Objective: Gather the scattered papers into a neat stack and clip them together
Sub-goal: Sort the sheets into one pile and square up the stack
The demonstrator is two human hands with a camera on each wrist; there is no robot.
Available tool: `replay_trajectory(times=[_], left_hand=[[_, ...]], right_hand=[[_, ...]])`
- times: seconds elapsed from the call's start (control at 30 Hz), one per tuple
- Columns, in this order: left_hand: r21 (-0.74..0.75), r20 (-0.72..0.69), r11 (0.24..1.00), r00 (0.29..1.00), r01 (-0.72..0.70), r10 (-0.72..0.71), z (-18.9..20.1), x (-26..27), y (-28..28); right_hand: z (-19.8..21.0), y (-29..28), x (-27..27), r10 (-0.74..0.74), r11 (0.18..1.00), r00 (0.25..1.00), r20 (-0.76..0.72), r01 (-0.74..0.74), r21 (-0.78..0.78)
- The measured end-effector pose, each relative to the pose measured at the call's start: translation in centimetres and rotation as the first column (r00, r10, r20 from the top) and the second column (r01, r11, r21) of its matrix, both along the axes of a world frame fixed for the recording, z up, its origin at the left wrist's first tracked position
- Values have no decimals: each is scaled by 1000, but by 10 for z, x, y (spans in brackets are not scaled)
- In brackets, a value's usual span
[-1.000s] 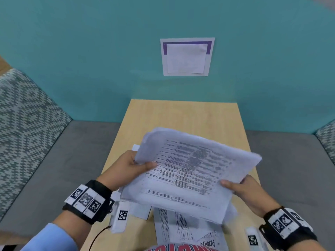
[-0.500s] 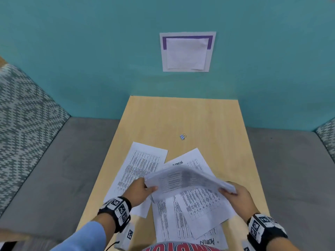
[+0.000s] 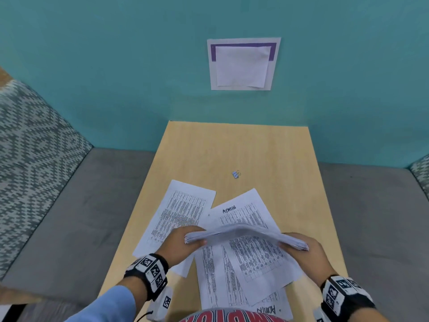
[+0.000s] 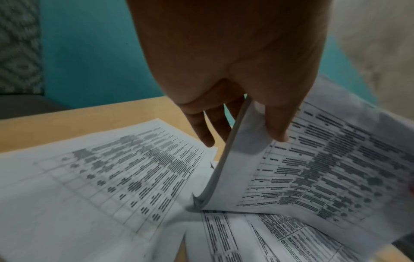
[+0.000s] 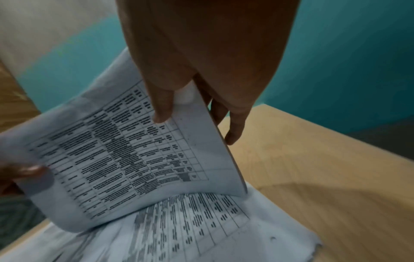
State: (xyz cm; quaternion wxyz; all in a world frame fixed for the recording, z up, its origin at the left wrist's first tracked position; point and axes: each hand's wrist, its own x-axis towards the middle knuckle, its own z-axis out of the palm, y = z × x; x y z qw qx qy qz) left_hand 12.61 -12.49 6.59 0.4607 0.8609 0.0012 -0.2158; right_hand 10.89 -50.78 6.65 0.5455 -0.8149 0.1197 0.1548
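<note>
— Hands on the sheaf! Left hand (image 3: 180, 243) and right hand (image 3: 304, 251) each pinch an end of the thin white printed paper stack (image 3: 246, 234), thumbs on top.

— Beneath their fingers, loose white table-printed sheets (image 3: 249, 261) overlap on the light wooden table (image 3: 239, 147); two read "ADMIN". Beyond the fingertips lies the small blue binder clip (image 3: 236, 174).

Left hand (image 3: 180, 242), right hand (image 3: 304, 252) — both gripping

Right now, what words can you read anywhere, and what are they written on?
"ADMIN": handwritten on the top of the middle sheet on the table.
"ADMIN": upside down on the bottom sheet nearest the person.
Red shirt: big white letters, cut off, not readable.
Printed tables on all sheets: too small and blurred.
Wall notice: no readable text.
</note>
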Motion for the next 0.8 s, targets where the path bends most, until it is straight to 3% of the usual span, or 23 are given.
replay_trajectory(times=[0.1,0.23,0.33,0.5,0.6,0.7,0.8], left_hand=[[28,48,998,997,-64,62,4,6,-6],[-104,122,981,977,-162,174,24,8,-6],[-74,150,992,982,-102,112,22,2,-4],[83,103,996,994,-30,21,12,-1,-4],[158,227,987,973,12,-48,36,4,-8],[289,366,946,896,147,-251,70,7,-18],[456,452,853,759,255,-469,107,11,-40]], right_hand=[[3,1,9,-68,997,997,20,68,-23],[19,-4,8,-183,981,977,111,175,81],[20,-4,1,-105,994,983,154,99,43],[6,-17,-4,9,986,998,55,1,-166],[35,-20,0,-13,985,986,168,41,-166],[64,-8,11,184,903,889,420,16,-430],[95,34,22,519,750,769,374,-199,-631]])
